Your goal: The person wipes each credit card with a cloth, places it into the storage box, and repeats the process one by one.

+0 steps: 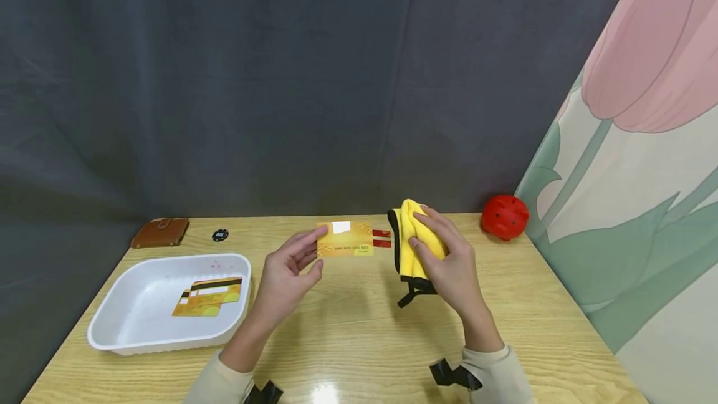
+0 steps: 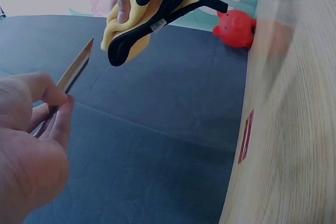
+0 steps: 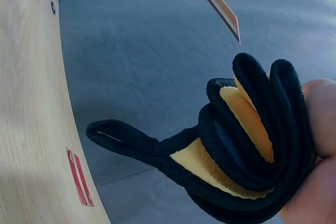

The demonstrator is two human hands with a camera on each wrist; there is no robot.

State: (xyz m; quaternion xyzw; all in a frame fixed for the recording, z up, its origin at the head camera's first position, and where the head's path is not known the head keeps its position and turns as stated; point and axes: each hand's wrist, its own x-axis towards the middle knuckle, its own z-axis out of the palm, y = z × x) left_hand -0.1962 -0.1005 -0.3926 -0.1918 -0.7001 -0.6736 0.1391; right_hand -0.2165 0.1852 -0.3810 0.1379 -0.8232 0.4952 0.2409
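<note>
My left hand (image 1: 288, 276) pinches a gold bank card (image 1: 344, 245) by its left edge, above the table. In the left wrist view the card (image 2: 76, 66) shows nearly edge-on between thumb and fingers. My right hand (image 1: 451, 260) grips a folded yellow cloth (image 1: 412, 242) with black edging, just right of the card and apart from it. A black hanging loop (image 3: 121, 136) sticks out from the cloth in the right wrist view. More gold cards (image 1: 215, 295) with dark stripes lie overlapping inside a white plastic tray (image 1: 126, 343) on the left.
At the table's back left lie a brown wallet (image 1: 161, 233) and a black round chip (image 1: 220, 235). A red piggy bank (image 1: 504, 217) stands at the back right. Two red strips (image 1: 382, 244) are on the table behind the card. A dark curtain (image 1: 291, 92) hangs behind the table.
</note>
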